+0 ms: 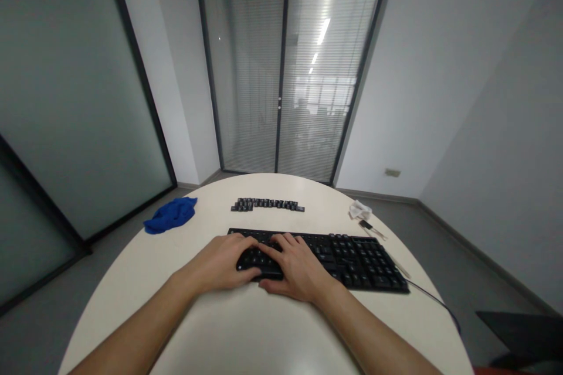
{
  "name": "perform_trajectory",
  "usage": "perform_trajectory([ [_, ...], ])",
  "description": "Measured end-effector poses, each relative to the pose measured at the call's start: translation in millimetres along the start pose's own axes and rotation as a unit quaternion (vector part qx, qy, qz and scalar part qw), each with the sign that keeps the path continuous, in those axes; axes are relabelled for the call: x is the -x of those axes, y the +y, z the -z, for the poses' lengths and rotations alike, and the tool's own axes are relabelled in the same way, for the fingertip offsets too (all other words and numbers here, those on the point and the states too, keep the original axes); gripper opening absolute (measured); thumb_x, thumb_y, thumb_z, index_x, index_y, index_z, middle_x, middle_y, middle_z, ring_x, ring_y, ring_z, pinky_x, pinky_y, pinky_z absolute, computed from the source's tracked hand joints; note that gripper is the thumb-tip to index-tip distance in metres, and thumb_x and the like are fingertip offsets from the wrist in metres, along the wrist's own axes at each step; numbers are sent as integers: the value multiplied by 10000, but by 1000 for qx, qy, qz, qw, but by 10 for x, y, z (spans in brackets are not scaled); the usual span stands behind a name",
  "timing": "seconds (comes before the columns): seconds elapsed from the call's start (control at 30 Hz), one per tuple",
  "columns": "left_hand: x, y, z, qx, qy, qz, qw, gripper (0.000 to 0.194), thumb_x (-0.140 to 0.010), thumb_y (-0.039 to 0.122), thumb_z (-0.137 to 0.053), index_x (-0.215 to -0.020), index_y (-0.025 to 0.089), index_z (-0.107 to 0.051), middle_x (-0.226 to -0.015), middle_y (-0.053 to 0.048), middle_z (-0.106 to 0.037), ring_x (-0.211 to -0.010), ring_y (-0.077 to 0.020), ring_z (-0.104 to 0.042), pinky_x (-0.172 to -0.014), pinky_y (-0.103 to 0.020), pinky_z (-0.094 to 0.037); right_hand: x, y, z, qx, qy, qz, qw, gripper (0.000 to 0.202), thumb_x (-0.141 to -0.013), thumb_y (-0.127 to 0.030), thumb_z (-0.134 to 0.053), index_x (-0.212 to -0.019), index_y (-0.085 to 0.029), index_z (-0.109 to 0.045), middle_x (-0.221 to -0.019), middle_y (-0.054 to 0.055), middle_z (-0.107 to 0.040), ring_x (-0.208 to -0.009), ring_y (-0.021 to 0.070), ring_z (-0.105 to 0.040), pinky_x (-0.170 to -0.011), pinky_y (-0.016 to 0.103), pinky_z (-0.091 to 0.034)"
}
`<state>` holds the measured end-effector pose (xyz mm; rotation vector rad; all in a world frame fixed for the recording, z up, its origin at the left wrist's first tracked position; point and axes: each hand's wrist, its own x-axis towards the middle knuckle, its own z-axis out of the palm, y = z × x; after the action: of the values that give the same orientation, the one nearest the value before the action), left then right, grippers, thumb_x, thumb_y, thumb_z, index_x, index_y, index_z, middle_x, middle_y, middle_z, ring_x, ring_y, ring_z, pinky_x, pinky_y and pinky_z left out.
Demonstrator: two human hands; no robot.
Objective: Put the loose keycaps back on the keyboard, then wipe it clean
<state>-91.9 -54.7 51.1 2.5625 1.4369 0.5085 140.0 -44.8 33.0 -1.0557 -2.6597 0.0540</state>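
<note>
Keyboard (pixel 360 261): one; left hand (pixel 223 262), right hand (pixel 298 268) atop, each grip wide; one cloth (pixel 170 215).

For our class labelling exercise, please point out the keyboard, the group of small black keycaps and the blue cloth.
Keyboard (pixel 336 255): head view, on its top face, right of centre.
Black keycaps (pixel 271 204): head view, near the middle of the group.
Blue cloth (pixel 171 215): head view, middle of its crumpled fabric.

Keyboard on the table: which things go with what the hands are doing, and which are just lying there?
Likely part of it: left hand, right hand, keyboard under them, loose keycaps beyond it.
Seemingly just lying there: blue cloth, crumpled white wad, small dark item.
</note>
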Motion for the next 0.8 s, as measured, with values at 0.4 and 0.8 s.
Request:
perform_trajectory([
  [0.4, -175, -447, -151, 56, 157, 77, 983, 296, -958, 420, -478, -1024, 253, -712, -1053, -16, -746, -972, -209, -678, -890, -323, -500, 19, 20, -9, 4, 5, -1, 1000, 751, -834, -648, -632, -1466, -277, -465, -1346, 120, -541, -1196, 322, -476, -995, 475, -375],
  [0.8, -741, -763, -125, -107, 91, 100, 985, 279, -904, 286, -577, -1166, 277, -674, -1192, -34, -696, -1144, -256, -601, -895, -340, -492, 21, 39, -16, -4, 13, 0, 1000, 765, -820, -655, -646, -1460, -274, -471, -1344, 122, -548, -1197, 329, -479, -1001, 488, -381],
])
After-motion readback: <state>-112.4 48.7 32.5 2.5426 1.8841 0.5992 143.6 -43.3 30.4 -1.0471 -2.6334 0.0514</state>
